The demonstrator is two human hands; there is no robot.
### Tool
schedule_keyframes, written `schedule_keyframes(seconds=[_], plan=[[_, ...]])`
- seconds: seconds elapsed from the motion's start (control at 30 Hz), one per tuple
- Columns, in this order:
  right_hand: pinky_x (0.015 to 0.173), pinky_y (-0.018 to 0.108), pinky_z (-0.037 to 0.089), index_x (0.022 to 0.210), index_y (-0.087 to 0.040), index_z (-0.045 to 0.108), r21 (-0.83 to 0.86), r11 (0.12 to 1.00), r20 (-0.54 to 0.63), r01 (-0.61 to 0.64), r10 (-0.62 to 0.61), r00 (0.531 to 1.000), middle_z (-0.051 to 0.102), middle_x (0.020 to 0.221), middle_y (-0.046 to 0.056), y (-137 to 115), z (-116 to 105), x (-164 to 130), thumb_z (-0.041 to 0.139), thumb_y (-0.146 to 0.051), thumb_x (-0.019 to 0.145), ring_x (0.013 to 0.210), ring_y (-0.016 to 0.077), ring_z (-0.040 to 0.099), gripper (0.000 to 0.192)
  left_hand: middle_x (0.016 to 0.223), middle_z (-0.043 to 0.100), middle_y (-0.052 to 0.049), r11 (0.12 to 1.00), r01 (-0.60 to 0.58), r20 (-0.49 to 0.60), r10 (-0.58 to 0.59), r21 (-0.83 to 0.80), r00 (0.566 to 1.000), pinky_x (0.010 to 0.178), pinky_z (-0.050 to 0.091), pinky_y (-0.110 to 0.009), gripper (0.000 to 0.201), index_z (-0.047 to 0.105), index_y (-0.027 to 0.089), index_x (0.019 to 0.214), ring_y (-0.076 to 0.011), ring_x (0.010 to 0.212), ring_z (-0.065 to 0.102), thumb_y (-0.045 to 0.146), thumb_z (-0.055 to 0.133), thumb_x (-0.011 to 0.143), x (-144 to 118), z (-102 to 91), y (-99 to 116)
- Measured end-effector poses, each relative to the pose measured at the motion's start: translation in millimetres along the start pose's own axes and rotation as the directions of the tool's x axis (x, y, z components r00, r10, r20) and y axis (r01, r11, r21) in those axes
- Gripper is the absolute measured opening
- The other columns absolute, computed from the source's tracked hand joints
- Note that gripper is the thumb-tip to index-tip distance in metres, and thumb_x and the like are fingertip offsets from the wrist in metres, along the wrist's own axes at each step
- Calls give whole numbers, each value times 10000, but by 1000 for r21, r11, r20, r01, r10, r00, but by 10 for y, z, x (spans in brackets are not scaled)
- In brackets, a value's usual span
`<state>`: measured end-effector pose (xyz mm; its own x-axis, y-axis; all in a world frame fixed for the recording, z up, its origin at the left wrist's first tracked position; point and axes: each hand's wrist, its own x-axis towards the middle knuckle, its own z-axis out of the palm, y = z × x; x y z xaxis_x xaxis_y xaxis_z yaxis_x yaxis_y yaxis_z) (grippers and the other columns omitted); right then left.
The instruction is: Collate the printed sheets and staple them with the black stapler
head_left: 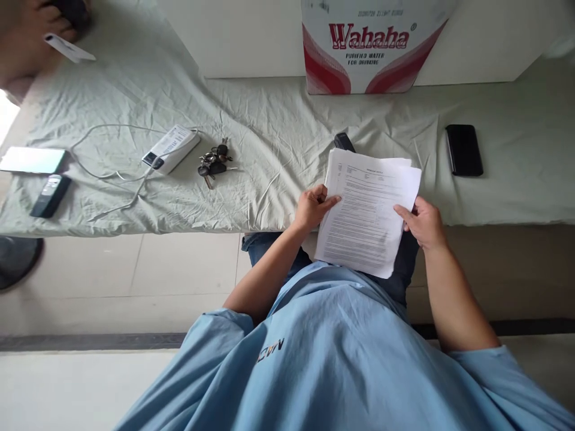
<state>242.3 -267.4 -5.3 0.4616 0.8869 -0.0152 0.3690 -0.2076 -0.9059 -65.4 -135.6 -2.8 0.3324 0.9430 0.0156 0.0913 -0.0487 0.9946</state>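
— Holding what?
— Stack of papers (368,209), printed side up, gripped at both side edges above the lap, top edge over the bed's (278,197) rim. Left hand (313,206) closed on the left edge, thumb on top; right hand (424,224) pinching the right edge.
— Any containers?
— One: Wahaha water box (375,48) standing at the back of the bed, against the wall. Contents hidden; cannot tell whether full.
— Around it?
— Black phone (464,149) to the right, keys (214,163) and power bank (171,148) to the left. Something dark (344,142) peeking from behind the papers, possibly a remote.
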Motion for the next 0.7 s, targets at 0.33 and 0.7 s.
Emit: schedule_keyframes(seconds=[0.33, 0.7], plan=[[674, 336, 401, 826, -254, 642, -157, 966, -301, 206, -246, 921, 554, 698, -30, 68, 244, 377, 754, -801, 959, 674, 162, 482, 574, 680, 301, 27, 989, -81, -28, 85, 126, 996, 635, 235, -344, 728, 300, 256, 739, -145, 670, 275, 792, 674, 1059, -41, -66, -12], [727, 349, 507, 892, -271, 695, 152, 969, -335, 195, -135, 932, 635, 764, -31, 180, 185, 437, 883, -894, 787, 712, 180, 586, 660, 693, 265, 30, 998, -56, -27, 56, -15, 998, 612, 172, -343, 854, 309, 257, 693, -128, 669, 232, 907, 827, 891, -11, -29, -51]])
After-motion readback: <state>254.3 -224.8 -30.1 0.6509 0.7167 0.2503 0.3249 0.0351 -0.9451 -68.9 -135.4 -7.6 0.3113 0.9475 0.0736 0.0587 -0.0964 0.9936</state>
